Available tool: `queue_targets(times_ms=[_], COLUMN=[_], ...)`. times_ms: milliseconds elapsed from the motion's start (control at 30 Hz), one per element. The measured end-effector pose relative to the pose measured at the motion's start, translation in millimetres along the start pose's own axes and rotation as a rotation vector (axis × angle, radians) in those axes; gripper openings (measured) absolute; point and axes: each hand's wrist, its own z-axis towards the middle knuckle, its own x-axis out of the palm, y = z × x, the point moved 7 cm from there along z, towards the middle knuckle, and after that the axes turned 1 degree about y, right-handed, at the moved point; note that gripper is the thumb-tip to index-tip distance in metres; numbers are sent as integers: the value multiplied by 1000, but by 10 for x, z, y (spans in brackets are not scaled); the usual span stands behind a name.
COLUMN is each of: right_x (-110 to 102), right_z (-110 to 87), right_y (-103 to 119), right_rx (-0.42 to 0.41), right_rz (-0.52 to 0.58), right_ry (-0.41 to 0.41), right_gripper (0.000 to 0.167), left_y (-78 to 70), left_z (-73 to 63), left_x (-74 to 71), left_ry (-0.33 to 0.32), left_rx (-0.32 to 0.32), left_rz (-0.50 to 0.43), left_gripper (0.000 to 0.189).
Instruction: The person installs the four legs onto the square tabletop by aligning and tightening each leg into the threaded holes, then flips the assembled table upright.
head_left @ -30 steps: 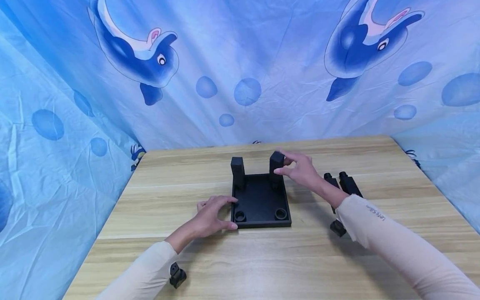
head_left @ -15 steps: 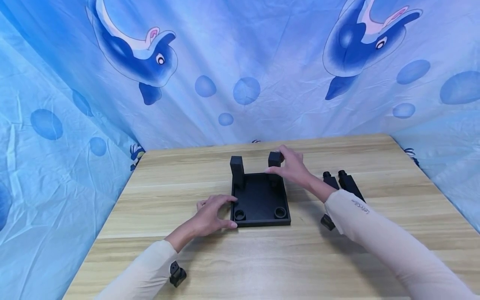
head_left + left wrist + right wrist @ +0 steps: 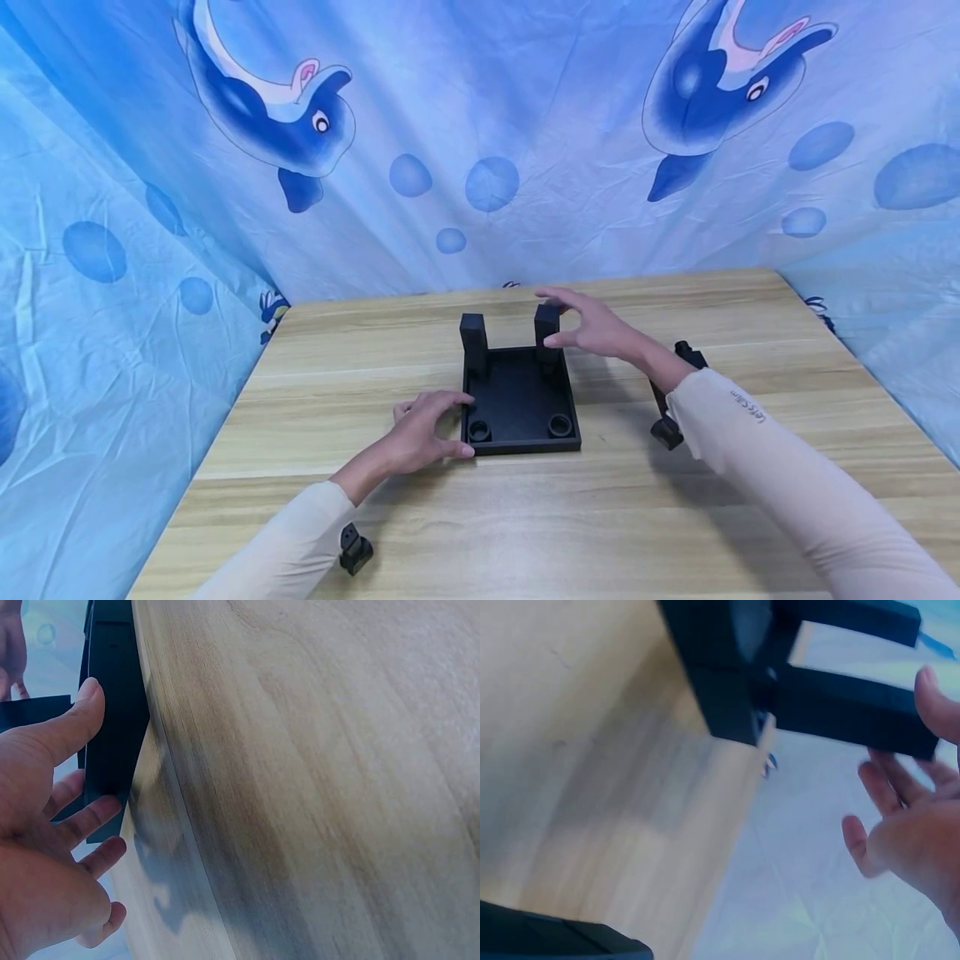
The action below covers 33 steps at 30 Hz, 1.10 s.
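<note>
A square black base [image 3: 517,404] with a raised rim lies on the wooden table, resembling a small tabletop turned upside down. Two black square legs stand upright at its back corners, the left leg [image 3: 474,342] and the right leg [image 3: 547,329]. Round sockets [image 3: 560,426] show at both front corners. My left hand [image 3: 420,432] holds the base's front left corner, thumb at the front edge and a finger over the left rim. Around the top of the right leg [image 3: 847,712], my right hand [image 3: 592,323] has its thumb in front and fingers behind.
Loose black legs [image 3: 690,355] lie on the table at the right, partly hidden under my right forearm. Small black devices show at my left sleeve [image 3: 354,550] and right sleeve [image 3: 666,433]. A blue dolphin-print curtain [image 3: 450,108] hangs behind the table.
The right leg has turned, its corner edge first facing me and now a flat side. My right hand moved inward, then shifted its fingers around the leg top. My left hand stayed put.
</note>
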Motion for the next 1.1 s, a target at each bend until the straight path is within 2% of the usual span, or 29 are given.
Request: queue_targets(times_ms=[100,167,233,467,700,833,967,1100], right_x=[-42,-61,-71,-70,-43,-63,-108,-158], right_z=[-11,-9,-2,23,26,14,-8,-16], right_y=[43,52,51,8,-1,-2,23,82], right_rx=[-21,-24,-31,-30,-22,-18,-37,-75], right_rz=[34,38,33,-18,-18,-53,-45,-24], right_ry=[57,54,22,-190,-248,-194,-70,28], right_gripper=[61,55,51,40,43,44,58,60], left_y=[3,2,4,5,-1,-2,0,0], left_z=[-4,-7,-7,-6,-3,-3,-6,-6], left_x=[0,0,2,-1,-5,-1,1,1], left_ry=[3,6,5,6,4,2,3,2], left_rx=[-2,-2,0,6,8,5,0,-4], left_rz=[0,-1,-5,-10,-13,-13,-15,-15], left_gripper=[70,70,70,70,71,70,70,70])
